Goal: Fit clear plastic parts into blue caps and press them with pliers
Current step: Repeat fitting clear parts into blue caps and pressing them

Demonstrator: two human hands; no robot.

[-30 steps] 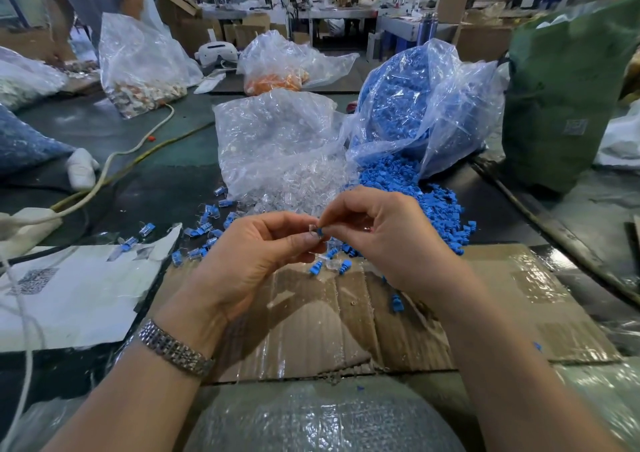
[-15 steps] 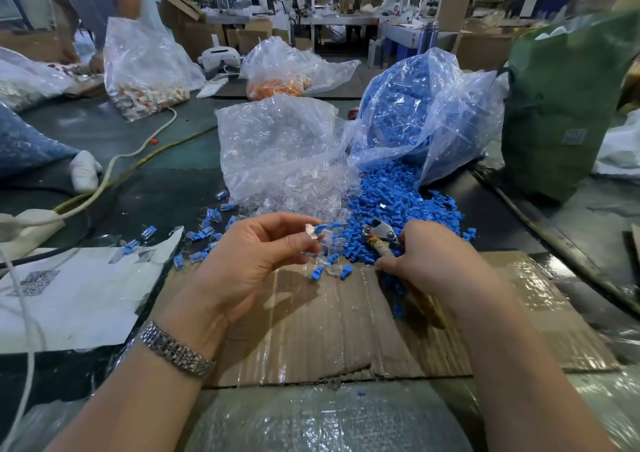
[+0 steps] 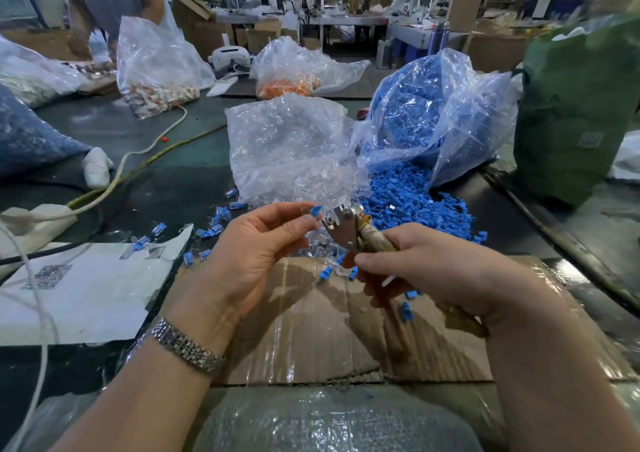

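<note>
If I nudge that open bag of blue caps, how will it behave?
The bag of blue caps looks floppy: thin, crinkled film, so it would likely sag. Its mouth lies open with caps already spilled onto the table, so a push would probably scatter more.

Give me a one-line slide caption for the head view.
Left hand pinches a blue cap beside the pliers gripped by the right hand, above taped cardboard.

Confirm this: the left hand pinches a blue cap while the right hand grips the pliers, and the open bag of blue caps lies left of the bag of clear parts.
Wrong on the bags. The head view shows the bag of blue caps right of the bag of clear parts. The left hand does pinch a blue cap; the right hand grips the pliers.
</note>
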